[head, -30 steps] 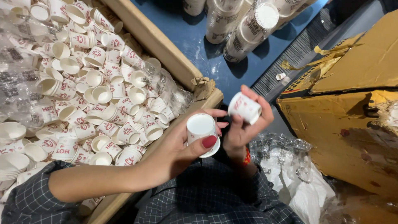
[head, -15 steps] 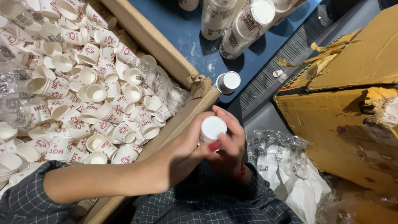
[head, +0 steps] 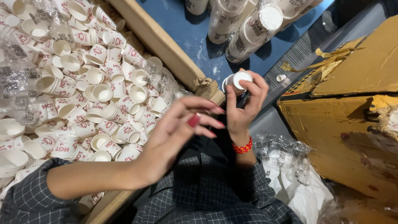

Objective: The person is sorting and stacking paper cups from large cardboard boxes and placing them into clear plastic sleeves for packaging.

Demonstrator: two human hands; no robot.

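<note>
Beside the carton [head: 166,45], clear-wrapped cup sleeves [head: 248,29]

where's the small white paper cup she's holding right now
In the head view, the small white paper cup sits in the right hand, centre-right, above the wooden bin edge, below the wrapped cup stacks.

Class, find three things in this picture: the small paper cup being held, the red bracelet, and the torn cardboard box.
small paper cup [head: 239,79], head view, on its white upturned base.
red bracelet [head: 243,147], head view, on the beads at the wrist.
torn cardboard box [head: 348,124], head view, on its brown side wall.
</note>
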